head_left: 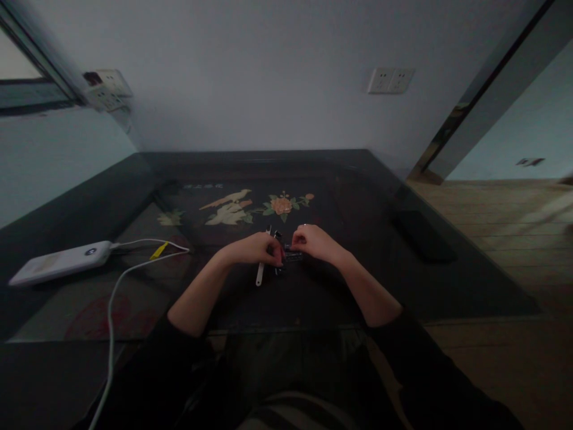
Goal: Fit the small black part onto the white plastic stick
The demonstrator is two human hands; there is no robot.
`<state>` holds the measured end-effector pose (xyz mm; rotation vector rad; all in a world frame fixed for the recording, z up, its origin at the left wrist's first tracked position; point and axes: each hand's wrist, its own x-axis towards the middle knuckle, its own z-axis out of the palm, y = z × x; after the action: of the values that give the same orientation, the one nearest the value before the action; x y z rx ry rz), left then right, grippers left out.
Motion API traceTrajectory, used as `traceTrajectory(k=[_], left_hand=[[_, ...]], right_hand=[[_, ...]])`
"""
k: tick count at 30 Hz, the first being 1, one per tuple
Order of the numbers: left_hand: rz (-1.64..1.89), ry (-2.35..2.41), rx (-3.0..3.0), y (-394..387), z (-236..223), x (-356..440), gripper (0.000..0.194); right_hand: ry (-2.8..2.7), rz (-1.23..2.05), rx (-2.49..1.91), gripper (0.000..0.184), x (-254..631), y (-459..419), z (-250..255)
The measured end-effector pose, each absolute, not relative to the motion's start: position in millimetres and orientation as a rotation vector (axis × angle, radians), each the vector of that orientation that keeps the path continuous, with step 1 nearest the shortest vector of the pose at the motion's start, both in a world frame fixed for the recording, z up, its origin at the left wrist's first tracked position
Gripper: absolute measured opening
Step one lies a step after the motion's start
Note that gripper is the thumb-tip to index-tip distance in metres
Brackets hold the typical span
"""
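Fingers: left hand (264, 247) had thumb and fingertips clamped on a small dark assembly (293, 257). Right hand (316, 242) had its fingertips close together at the assembly's right side; whether they gripped it could not be told.

Location: assembly was between the hands, in from the middle of the table's (313, 304) front edge; contact with the surface unclear. A pale, holed strip (259, 275) ran under the left hand, its near end pointing to the front edge.

Outward: white power bank (58, 264) by the left edge, with white cable (117, 283) and yellow tag (159, 250); black flat object (423, 236) toward the right edge.

Risks (judged): a loose pinch could have dropped a small part onto the dark top, where it would be hard to spot. Uneven pressure could have twisted the assembly; a wrist could have nudged the strip.

Writing: faint characters (203, 186) toward the back left corner, not legible. Round mark on the power bank, brand unreadable.
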<state>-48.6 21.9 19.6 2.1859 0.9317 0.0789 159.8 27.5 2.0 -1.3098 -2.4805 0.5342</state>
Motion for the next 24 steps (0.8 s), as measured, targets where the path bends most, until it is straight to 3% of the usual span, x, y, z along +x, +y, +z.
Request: traceTrajectory(k=[24], left_hand=[[0.178, 0.951, 2.306, 17.5, 23.7, -45.0, 0.008]], right_hand=[[-2.535, 0.473, -1.369, 0.005, 165.0, 28.5, 1.3]])
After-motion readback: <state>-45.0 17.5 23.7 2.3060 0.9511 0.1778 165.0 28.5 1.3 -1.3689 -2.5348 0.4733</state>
